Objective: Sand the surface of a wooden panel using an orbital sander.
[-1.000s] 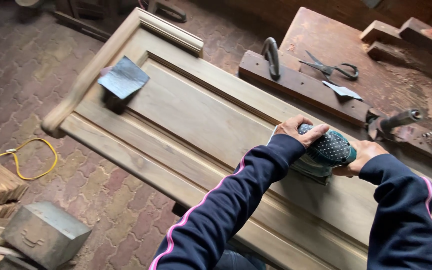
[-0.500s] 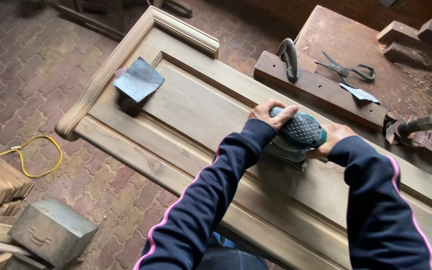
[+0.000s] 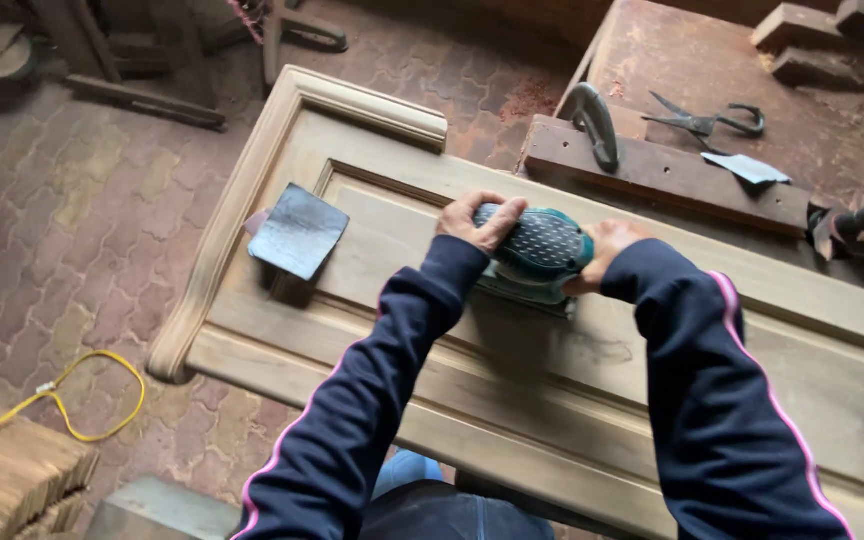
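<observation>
A teal palm sander (image 3: 535,252) with a dotted dark grip rests flat on the recessed field of a long bare wooden door panel (image 3: 402,370). My left hand (image 3: 477,217) grips the sander's front end. My right hand (image 3: 598,246) holds its rear end. Both arms wear dark sleeves with a pink stripe. A grey sheet of sandpaper (image 3: 298,231) lies on the panel to the left of the sander, near the moulded end.
Beyond the panel stands a reddish workbench (image 3: 672,70) with scissors (image 3: 704,121), a wooden plank (image 3: 652,170) with a metal clamp (image 3: 592,118), and wood blocks. A yellow cable (image 3: 87,400) trails over the paved floor at lower left, next to stacked wood (image 3: 12,475).
Both hands have slid the sander along the panel toward its moulded end and the sandpaper sheet. The view has shifted with them.
</observation>
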